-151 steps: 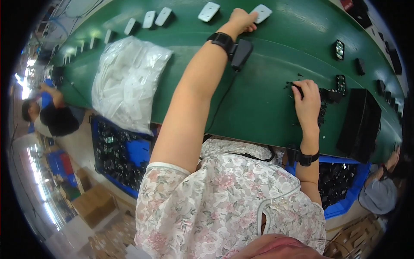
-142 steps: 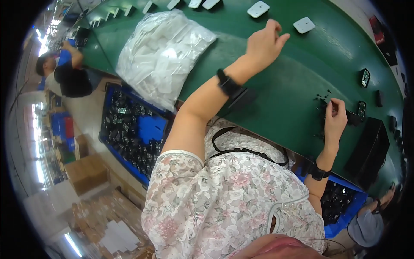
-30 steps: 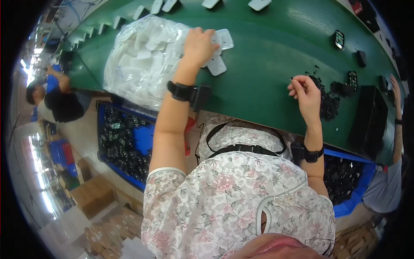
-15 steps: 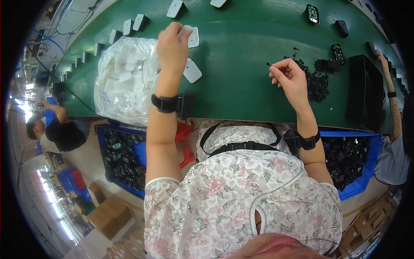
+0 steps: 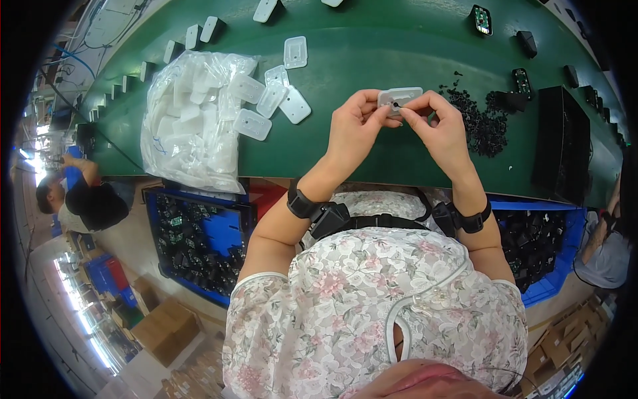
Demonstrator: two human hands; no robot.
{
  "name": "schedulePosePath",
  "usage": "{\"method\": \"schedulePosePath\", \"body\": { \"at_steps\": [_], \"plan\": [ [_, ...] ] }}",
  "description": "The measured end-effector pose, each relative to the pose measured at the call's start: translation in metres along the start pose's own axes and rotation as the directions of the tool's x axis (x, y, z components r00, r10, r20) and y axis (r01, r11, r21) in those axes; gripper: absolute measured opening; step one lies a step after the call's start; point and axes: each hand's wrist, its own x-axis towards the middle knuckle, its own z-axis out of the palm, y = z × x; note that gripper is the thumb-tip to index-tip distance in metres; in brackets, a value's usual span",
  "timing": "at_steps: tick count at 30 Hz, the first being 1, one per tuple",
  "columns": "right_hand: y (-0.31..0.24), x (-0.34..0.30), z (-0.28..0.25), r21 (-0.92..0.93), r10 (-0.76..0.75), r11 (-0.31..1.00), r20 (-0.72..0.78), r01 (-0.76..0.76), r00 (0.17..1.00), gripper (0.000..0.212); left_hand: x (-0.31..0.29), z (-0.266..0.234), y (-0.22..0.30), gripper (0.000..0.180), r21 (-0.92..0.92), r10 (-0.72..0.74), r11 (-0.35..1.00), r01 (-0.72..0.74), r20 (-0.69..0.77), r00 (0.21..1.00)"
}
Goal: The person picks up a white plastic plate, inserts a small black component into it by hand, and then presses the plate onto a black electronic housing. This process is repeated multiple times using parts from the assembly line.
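In front of me, over the green table [image 5: 345, 60], my left hand [image 5: 352, 133] pinches a white translucent plastic cover [image 5: 403, 94] by its near left side. My right hand [image 5: 440, 128] is closed at the same cover, thumb and forefinger on a small black part [image 5: 395, 104] at the cover's face. Whether that part sits in the cover's hole is hidden by the fingers. A heap of small black parts [image 5: 480, 126] lies just right of my right hand. Several loose white covers [image 5: 294, 105] lie to the left, beside a clear plastic bag [image 5: 189, 149] full of similar covers.
A black box [image 5: 561, 139] stands at the right. Black housings [image 5: 210, 30] with white faces line the far left edge. An open housing with a green circuit board [image 5: 482, 20] lies far right. Blue bins [image 5: 222, 233] sit below the table edge; a person [image 5: 83, 193] is at left.
My left hand has come from the loose covers toward the middle with a cover. My right hand has moved slightly left to meet it. More covers now lie loose by the bag.
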Motion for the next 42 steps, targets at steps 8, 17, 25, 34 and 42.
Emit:
{"method": "schedulePosePath", "body": {
  "at_steps": [8, 17, 25, 34, 42],
  "plan": [
    [0.004, 0.003, -0.001, 0.132, 0.054, 0.990, 0.042, -0.059, 0.998, 0.008, -0.012, 0.009, -0.006, 0.016, 0.198, 0.200, 0.961, -0.193, -0.016, 0.980],
    [0.006, -0.004, 0.006, -0.089, 0.073, 0.993, -0.058, -0.078, 0.996, 0.016, -0.007, 0.006, -0.012, 0.010, 0.167, 0.229, 0.963, -0.212, -0.086, 0.970],
    [0.000, 0.000, -0.012, -0.057, -0.045, 0.997, 0.002, 0.045, 0.999, 0.019, -0.004, 0.006, -0.003, 0.011, -0.042, 0.054, 0.998, -0.052, 0.036, 0.998],
    [0.011, 0.012, -0.017, -0.035, 0.048, 0.998, 0.094, -0.045, 0.994, 0.020, 0.011, 0.006, -0.001, 0.020, -0.007, -0.054, 0.998, 0.055, 0.093, 0.994],
    [0.033, 0.110, -0.065, -0.515, -0.200, 0.855, -0.220, 0.061, 0.955, 0.035, 0.074, -0.022, -0.005, 0.015, 0.203, -0.073, 0.977, 0.072, 0.000, 0.997]
  ]
}}
